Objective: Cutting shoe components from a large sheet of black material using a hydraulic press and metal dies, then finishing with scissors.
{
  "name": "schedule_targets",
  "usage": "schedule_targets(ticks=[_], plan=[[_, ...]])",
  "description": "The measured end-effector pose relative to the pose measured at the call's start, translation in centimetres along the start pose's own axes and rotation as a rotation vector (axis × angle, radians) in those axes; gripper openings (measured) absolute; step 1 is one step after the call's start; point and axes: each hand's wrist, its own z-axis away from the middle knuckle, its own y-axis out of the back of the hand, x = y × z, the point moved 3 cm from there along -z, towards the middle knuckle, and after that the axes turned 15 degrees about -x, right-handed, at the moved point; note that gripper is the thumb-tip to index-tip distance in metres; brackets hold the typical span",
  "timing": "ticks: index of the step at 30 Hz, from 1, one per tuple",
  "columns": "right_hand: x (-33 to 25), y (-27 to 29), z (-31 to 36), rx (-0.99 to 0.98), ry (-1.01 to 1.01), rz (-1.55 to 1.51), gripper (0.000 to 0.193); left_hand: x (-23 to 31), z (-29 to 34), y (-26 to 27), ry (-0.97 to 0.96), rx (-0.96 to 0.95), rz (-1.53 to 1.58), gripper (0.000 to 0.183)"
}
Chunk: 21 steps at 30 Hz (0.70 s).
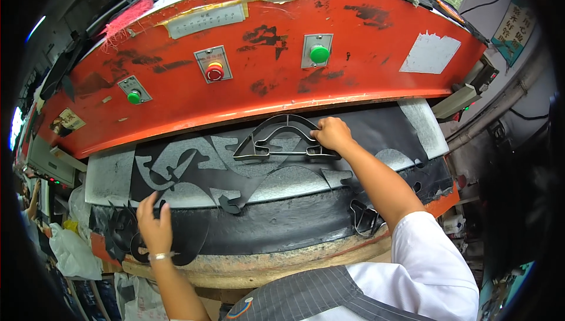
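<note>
My right hand (333,134) is closed on the right end of a curved metal cutting die (276,155), arch-shaped with inner struts. The die rests on a sheet of black material (376,125) spread over a pale grey board (109,174). Cut-out openings in the sheet, left of and below the die, let the board show through. At the lower left, my left hand (155,227) is open, its fingers apart, above dark cut pieces (191,235) by the front edge. I see nothing in its fingers. A loose black scrap (229,203) lies between the hands.
The red machine beam (265,68) spans the far side, with two green buttons (319,54) and a red button (215,71). A second, smaller die (366,220) sits on the black front ledge (282,230), right of centre. Plastic bags (73,256) are at the left.
</note>
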Motion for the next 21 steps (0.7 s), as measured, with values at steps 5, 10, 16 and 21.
schedule_targets(ticks=[5, 10, 16, 21], plan=[[-0.2, -0.4, -1.2, -0.034, -0.051, 0.016, 0.029, 4.6, -8.6, -8.6, -0.372, -0.176, 0.123, 0.024], [-0.2, -1.2, -2.2, -0.007, -0.084, -0.013, 0.031, 5.4, -13.2, -15.5, -0.451, -0.325, 0.088, 0.025], [2.1, -1.9, 0.8, 0.143, 0.176, -0.206, 0.05, 4.2, -14.5, -18.0, -0.285, -0.283, 0.276, 0.015], [6.6, -5.3, 2.8, 0.141, 0.319, -0.065, 0.074, 4.9, -15.2, -18.0, -0.32, -0.283, 0.212, 0.014]])
